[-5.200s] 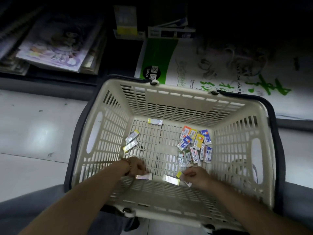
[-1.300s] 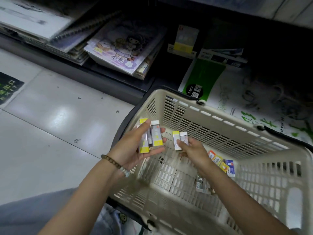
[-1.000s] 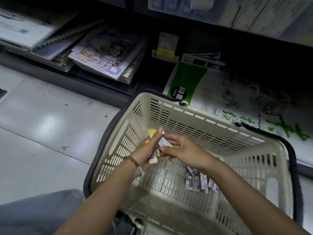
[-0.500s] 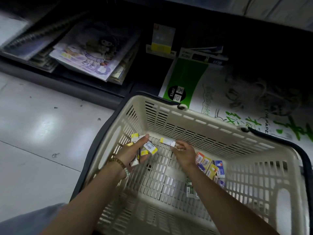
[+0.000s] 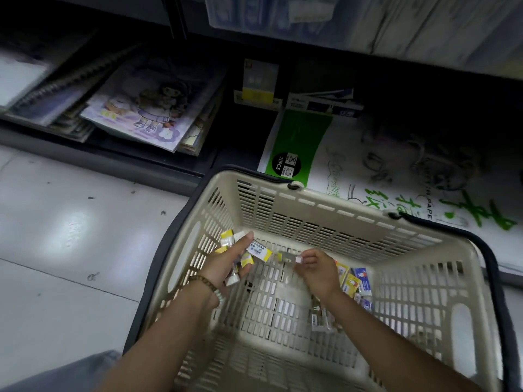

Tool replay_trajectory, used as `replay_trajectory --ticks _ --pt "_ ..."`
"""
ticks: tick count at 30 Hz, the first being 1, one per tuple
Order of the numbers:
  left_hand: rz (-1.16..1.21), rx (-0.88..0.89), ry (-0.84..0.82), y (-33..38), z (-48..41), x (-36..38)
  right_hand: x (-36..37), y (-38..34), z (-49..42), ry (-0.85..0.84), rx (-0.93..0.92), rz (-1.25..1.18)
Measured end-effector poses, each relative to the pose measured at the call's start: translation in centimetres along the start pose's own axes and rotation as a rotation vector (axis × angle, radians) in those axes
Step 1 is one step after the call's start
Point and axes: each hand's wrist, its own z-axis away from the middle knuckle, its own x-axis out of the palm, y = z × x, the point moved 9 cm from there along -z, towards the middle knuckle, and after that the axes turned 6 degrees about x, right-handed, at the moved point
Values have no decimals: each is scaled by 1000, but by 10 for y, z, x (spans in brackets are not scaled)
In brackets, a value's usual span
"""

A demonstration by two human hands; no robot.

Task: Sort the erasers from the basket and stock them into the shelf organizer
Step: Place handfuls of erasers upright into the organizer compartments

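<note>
Several yellow-and-white erasers [image 5: 259, 251] fan out of the left hand [image 5: 226, 268], whose fingers and thumb curl round the bunch above the left side of the cream basket [image 5: 339, 206]. One of them shows a barcode label on its white part. Just to the right, and not touching it, the right hand [image 5: 318, 274] pinches a single eraser [image 5: 287, 256]. That piece is blurred, so its print cannot be read. Both hands hover over the far-left part of the basket floor, close together yet apart. A beaded bracelet [image 5: 204, 280] circles the left wrist.

Toward the far-right corner of the basket floor lies a cluster of loose erasers [image 5: 355, 281] in yellow, orange and blue wrappers, partly hidden by the right forearm. A few paler packets [image 5: 321, 321] lie nearer the near wall, under the same forearm. The basket stands on pale floor tiles [image 5: 70, 236] at the foot of a dark shelf. Beyond its far-left corner a sketchbook [image 5: 147, 108] with a doll on its cover tops a stack of pads, and a green-and-white paper pack [image 5: 300, 137] lies beyond the far rim.
</note>
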Motion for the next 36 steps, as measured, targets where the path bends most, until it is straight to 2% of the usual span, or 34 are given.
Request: replay_trajectory --ticks 3,5,8,11,14,18,25,31,36 --pt "-30 61 -50 15 19 15 -35 -43 36 -59 -29 -165" --pt "-93 116 -115 31 39 32 -56 -87 67 -179 -76 -200" --pt "-280 216 -216 62 76 58 -77 -155 124 -408 -187 -116" --pt "-456 302 -318 93 118 91 -85 -204 171 -520 -283 1" --pt "-552 359 -396 118 156 122 -95 -237 199 -492 -367 56" --pt "-649 463 -416 146 190 155 -117 -260 221 -470 -394 -32" --pt "-724 472 -578 171 224 204 -170 -282 239 -383 -390 -83" --pt "-765 573 -521 202 240 232 -182 -295 242 -447 -282 -165" --pt "-768 589 -434 222 240 235 -183 -317 239 -468 -290 -201"
